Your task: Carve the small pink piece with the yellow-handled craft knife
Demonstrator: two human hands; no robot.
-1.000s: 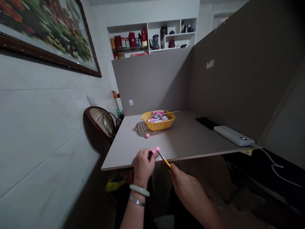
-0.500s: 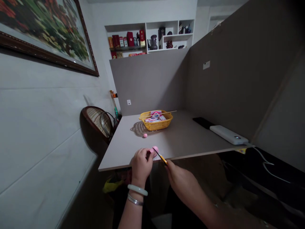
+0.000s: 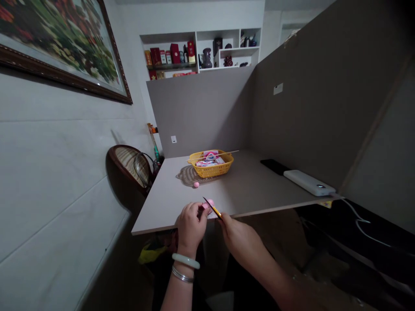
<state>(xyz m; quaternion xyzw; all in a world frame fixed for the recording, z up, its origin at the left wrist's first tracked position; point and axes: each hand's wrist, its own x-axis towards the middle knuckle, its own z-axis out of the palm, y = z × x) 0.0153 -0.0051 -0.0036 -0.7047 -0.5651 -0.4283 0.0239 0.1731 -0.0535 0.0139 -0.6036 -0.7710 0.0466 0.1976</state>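
My left hand (image 3: 190,225) is closed on a small pink lump (image 3: 210,203) at the near edge of the grey table (image 3: 253,190). Two bracelets sit on that wrist. My right hand (image 3: 237,235) grips a thin tool with a yellow handle and dark blade (image 3: 212,208), and the blade lies across the pink lump. A smaller pink ball (image 3: 196,184) rests on the table further back, near the yellow basket (image 3: 210,164).
The yellow basket holds pink and white packets, with a thin stick across its rim. A white power bank (image 3: 309,183) and a dark phone (image 3: 274,166) lie at the right by the partition wall. A brown chair (image 3: 128,166) stands left of the table.
The blade has slid a little to the left over the pink lump. The whole view has drifted slightly, with both hands staying at the table's near edge.
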